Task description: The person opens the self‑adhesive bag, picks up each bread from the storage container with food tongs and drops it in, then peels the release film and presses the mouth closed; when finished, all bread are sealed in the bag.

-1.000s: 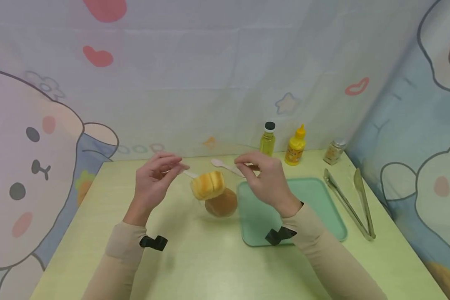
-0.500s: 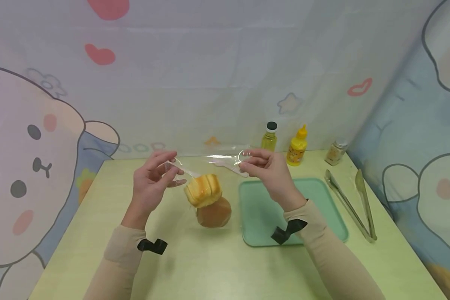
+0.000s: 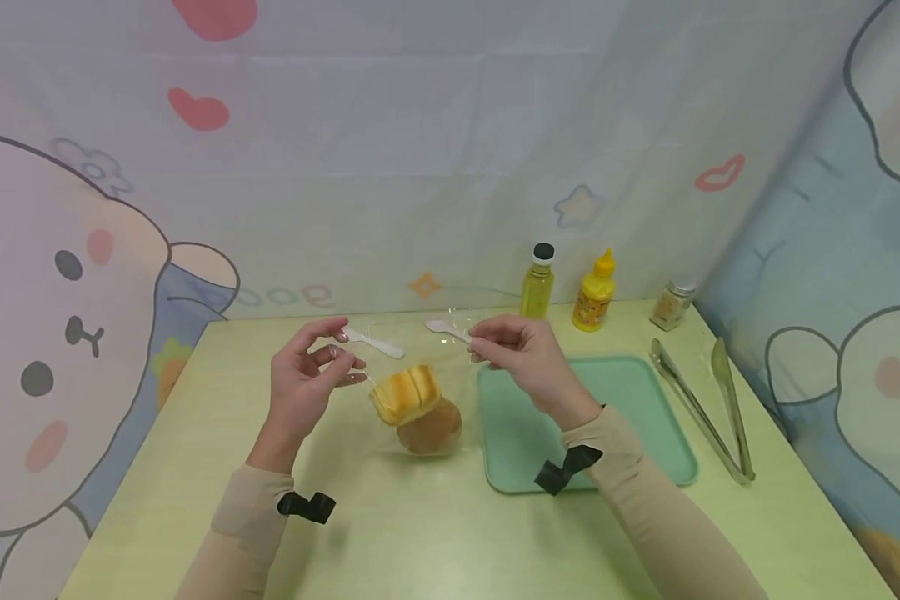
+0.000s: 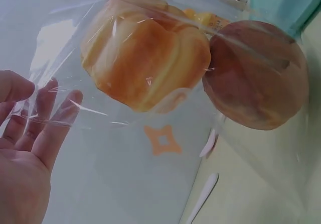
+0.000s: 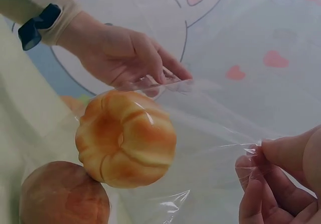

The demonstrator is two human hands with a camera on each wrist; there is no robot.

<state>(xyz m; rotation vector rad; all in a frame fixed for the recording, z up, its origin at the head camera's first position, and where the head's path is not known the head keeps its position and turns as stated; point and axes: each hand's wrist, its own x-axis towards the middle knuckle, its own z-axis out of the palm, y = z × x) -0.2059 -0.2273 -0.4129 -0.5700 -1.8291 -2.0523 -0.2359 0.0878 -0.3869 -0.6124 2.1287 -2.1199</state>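
Note:
A clear plastic bag [image 5: 210, 113] hangs between my two hands above the table. Inside it sit a golden, ridged, ring-shaped bread [image 3: 405, 395] and a round brown bun [image 3: 431, 427], the bun lower and to the right in the head view. My left hand [image 3: 303, 379] pinches the bag's upper left edge between thumb and fingers, the film running across the fingertips. On the other side, my right hand [image 3: 521, 357] pinches the upper right edge with thumb and index finger. In the right wrist view, the film is drawn taut between both hands.
Two pale plastic utensils [image 3: 375, 343] lie behind the bag. A green tray [image 3: 592, 475] is under my right forearm, with metal tongs [image 3: 697, 412] beside it. An oil bottle [image 3: 537, 283], a yellow squeeze bottle [image 3: 594, 293] and a spice jar [image 3: 672, 305] line the back.
Both hands and the bag's top edge have come down a little. The ring-shaped bread has sunk lower within the bag, and the bun has shifted slightly left and down since the first frame.

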